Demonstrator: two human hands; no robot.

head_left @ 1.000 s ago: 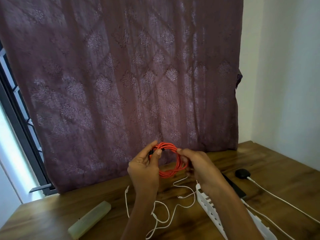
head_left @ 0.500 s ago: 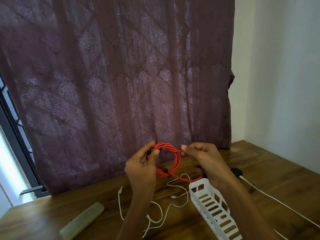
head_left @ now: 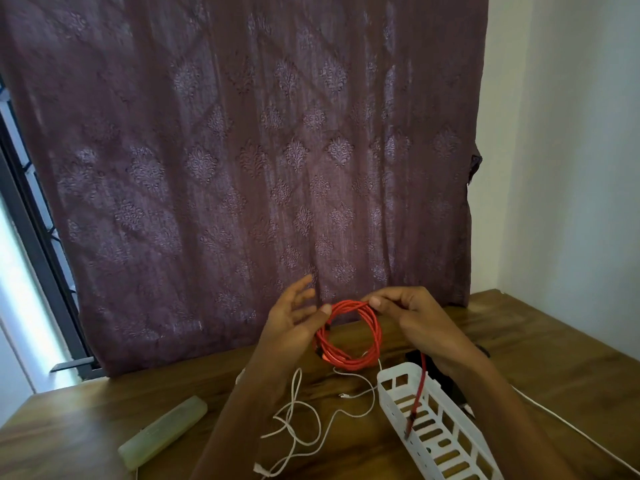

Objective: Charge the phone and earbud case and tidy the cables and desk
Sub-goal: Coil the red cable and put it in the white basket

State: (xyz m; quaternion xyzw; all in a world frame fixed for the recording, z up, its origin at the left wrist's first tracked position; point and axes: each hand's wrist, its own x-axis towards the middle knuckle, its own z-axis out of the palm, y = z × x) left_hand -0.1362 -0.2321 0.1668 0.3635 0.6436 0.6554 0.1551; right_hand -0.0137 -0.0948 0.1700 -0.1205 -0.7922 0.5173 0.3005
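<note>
A coiled red cable (head_left: 349, 332) hangs in the air above the wooden desk (head_left: 540, 344). My right hand (head_left: 415, 320) pinches the top of the coil. My left hand (head_left: 294, 323) has its fingers spread; its thumb and palm touch the coil's left side. One loose red end (head_left: 417, 393) dangles down into a white slotted basket (head_left: 440, 431). A tangled white cable (head_left: 304, 420) lies on the desk below my hands. My right wrist mostly hides a dark object on the desk.
A pale green oblong case (head_left: 162, 431) lies at the front left of the desk. Another white cable (head_left: 568, 431) runs along the desk's right side. A maroon patterned curtain (head_left: 242, 168) hangs behind, with a window frame at left and a white wall at right.
My left hand has opened its fingers off the coil while the right keeps its pinch. A red end has dropped into the white basket. The view has shifted left.
</note>
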